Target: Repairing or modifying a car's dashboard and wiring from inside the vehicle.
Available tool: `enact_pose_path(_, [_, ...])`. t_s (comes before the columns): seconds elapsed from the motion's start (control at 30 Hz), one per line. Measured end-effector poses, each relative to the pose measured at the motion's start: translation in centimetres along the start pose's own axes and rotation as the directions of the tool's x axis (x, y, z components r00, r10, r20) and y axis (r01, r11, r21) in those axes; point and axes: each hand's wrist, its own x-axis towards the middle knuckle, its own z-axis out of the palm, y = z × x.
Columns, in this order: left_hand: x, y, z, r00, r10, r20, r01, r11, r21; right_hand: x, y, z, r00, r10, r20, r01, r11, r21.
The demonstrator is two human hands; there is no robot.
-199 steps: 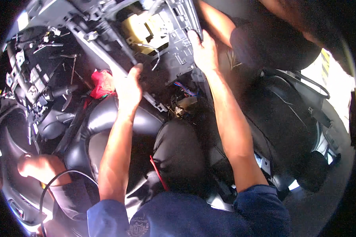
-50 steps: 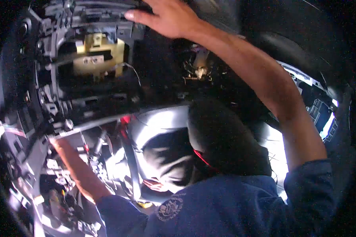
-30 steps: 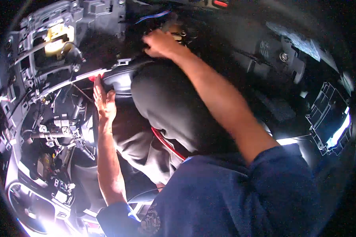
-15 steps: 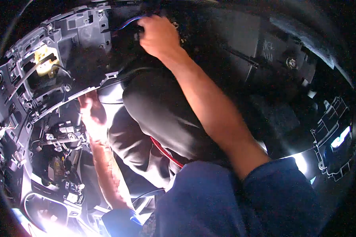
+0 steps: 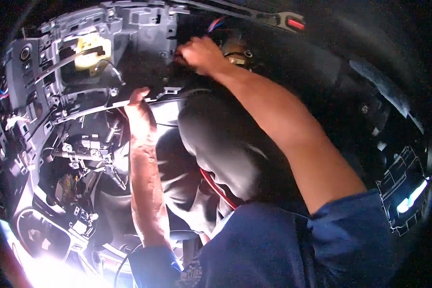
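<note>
- In the head view, the left hand (image 5: 141, 113) is at the lower rail of the grey dashboard frame (image 5: 153, 34), which tilts across the upper left; its thumb lies at the rail, but I cannot tell whether the other fingers pinch it.
- The right hand (image 5: 201, 55) is just beside the frame's right end, fingers curled and blurred; I cannot tell what, if anything, they hold.
- To handle it well, I would support the rail from below, share the load evenly and avoid twisting the thin tabs.
- The blue and red wires (image 5: 217, 24) near the right hand probably want keeping clear of hard edges.
- The frame looks like moulded plastic, ribbed and full of square cutouts; behind one opening sits a smooth, pale yellow, boxy part (image 5: 93, 50).
</note>
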Motion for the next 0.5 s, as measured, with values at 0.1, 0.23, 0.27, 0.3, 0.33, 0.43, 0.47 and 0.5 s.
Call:
enact_pose_path(0.1, [-0.4,0.5,0.0,0.998,0.05,-0.032,-0.042,0.978,0.203,1.0,1.8,-1.9,0.921,0.372,-0.116,-0.309,0.877,0.367])
enact_pose_path(0.23, [-1.2,0.5,-0.4,0.999,0.017,-0.051,-0.009,0.989,0.147,0.2,2.5,-4.1,0.841,0.533,-0.091,-0.521,0.844,0.125])
enact_pose_path(0.27, [-1.1,0.6,0.0,0.998,0.049,-0.035,-0.044,0.987,0.152,0.3,2.7,-3.7,0.835,0.534,-0.131,-0.527,0.845,0.088])
enact_pose_path(0.3, [-0.8,0.7,0.6,0.996,0.082,-0.019,-0.079,0.985,0.154,0.2,2.9,-3.3,0.855,0.478,-0.204,-0.481,0.876,0.033])
enact_pose_path(0.33, [-0.7,0.5,0.2,0.994,0.109,-0.023,-0.107,0.99,0.096,0.7,2.4,-3.0,0.846,0.51,-0.156,-0.512,0.859,0.029])
enact_pose_path(0.43, [-0.7,0.0,-1.2,1.0,0.026,-0.012,-0.022,0.969,0.247,-0.3,1.6,-3.2,0.879,0.471,-0.071,-0.47,0.882,0.037])
enact_pose_path(0.47, [-0.8,-0.2,-1.4,0.971,0.219,0.098,-0.239,0.921,0.309,-0.7,0.7,-3.5,0.886,0.457,-0.08,-0.455,0.89,0.04])
enact_pose_path(0.5, [-1.1,-0.2,-1.8,0.99,0.14,0.007,-0.133,0.924,0.359,-1.2,-0.4,-3.6,0.894,0.439,-0.088,-0.437,0.898,0.043])
